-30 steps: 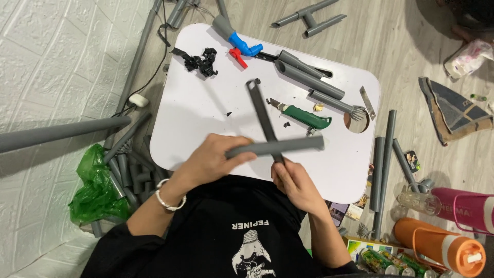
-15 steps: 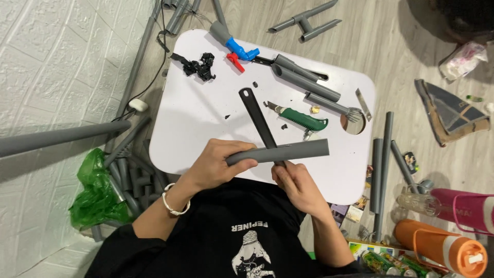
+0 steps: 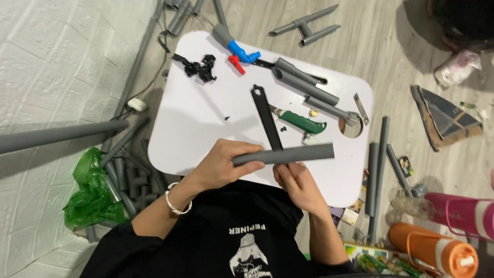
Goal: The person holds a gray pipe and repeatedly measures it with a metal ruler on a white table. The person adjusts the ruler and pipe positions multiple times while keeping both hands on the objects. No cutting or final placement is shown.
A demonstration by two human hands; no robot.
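Fingertips of the right hand (image 3: 297,186) are hidden under the grey pipe (image 3: 283,154) — its grip cannot be told, though it touches a flat black bar (image 3: 267,118) there. Left hand (image 3: 222,166), wrist bent inward, is closed round the pipe's end — held level over the white table (image 3: 190,123).
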